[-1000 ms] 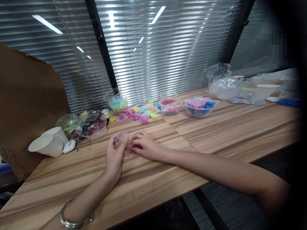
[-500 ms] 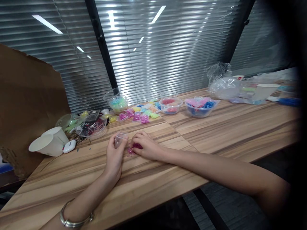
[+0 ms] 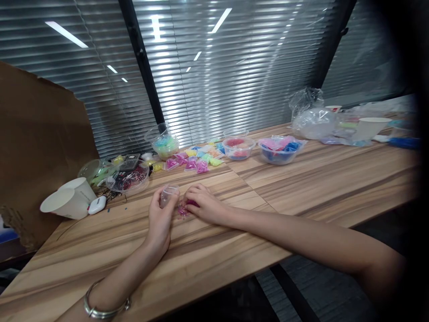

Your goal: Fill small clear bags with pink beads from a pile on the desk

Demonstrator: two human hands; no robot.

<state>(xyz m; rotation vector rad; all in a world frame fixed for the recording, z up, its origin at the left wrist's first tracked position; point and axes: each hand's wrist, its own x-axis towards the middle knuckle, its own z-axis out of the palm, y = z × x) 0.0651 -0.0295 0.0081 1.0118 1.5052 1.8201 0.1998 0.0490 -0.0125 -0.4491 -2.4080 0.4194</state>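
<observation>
My left hand (image 3: 160, 218) is wrapped round a small clear plastic bag (image 3: 168, 195) whose open end points up. Just to its right, my right hand (image 3: 203, 204) has its fingers curled down over magenta beads. Some of these magenta beads (image 3: 182, 212) lie on the wooden table (image 3: 214, 250) between the two hands; whether they are loose or in a bag is too small to tell. Behind the hands rest several little bags of magenta beads (image 3: 202, 167), beside bags in yellow, green, blue and orange.
Paper cups (image 3: 62, 203) and a white case (image 3: 97, 205) are at the left, near a cardboard box (image 3: 43, 134). Clear bowls (image 3: 238, 148) hold coloured bags along the back. A bulky plastic bag (image 3: 313, 123) and another paper cup (image 3: 370, 129) stand at the back right.
</observation>
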